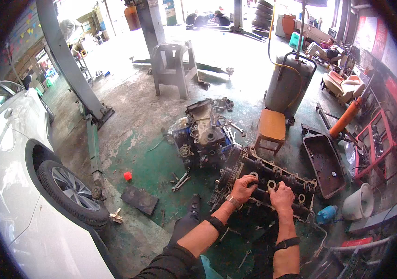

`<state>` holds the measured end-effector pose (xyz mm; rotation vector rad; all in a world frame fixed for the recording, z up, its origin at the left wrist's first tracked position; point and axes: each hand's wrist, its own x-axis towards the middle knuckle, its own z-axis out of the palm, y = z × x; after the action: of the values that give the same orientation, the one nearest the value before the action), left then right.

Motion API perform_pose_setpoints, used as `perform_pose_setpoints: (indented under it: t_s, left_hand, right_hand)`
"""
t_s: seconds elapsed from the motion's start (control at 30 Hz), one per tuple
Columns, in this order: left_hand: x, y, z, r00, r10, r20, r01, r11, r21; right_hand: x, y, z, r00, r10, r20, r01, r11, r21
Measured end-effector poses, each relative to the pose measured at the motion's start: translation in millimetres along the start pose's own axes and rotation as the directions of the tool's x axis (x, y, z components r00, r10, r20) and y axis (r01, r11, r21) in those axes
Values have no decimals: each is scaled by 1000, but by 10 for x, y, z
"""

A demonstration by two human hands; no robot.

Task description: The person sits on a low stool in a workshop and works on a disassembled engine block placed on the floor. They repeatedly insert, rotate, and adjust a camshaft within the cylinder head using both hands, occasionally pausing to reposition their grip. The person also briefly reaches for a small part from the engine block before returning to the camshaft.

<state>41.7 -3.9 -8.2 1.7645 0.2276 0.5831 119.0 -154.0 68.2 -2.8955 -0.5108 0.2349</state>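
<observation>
Both hands work on a dark cylinder head [273,183] lying on the green-painted workshop floor [147,167], directly in front of the person and just below an engine block [205,137] that sits on the same floor. The left hand [243,187] rests on the near edge of the cylinder head, fingers curled down around a dark part at its top face; what exactly they grip cannot be told at this size. The right hand [282,197] lies just beside it, to its right, fingers bent and pressed on the head's upper surface near a pale ring-shaped opening [271,184]; whether it clasps anything cannot be told. Each wrist carries a band. A toothed sprocket [228,176] shows at the left end of the cylinder head. Loose wrenches [181,180] lie on the floor to the left of the head, with a small red object [128,176] and a dark flat plate [139,200] further left. A wooden stool [271,128] stands behind the head, a dark oil pan [325,163] lies to its right, and a white bucket [359,203] sits near the lower right. A white car [17,186] with one wheel [70,190] in view fills the left side.
</observation>
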Motion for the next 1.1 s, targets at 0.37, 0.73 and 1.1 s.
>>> perform_pose_setpoints:
  t_s: [0.37, 0.73, 1.1]
  left_hand:
    - [-1, 10, -2, 1000, 22, -5, -22, 1000, -2]
    - [-3, 14, -1, 1000, 19, 6, -19, 1000, -1]
    - [-1, -3, 0, 1000, 7, 12, -7, 1000, -23]
  right_hand:
    - [35, 3, 39, 998, 49, 29, -49, 999, 12]
    - [28, -9, 40, 999, 51, 15, -51, 998, 34]
    - [34, 25, 63, 1000, -19, -3, 19, 1000, -17]
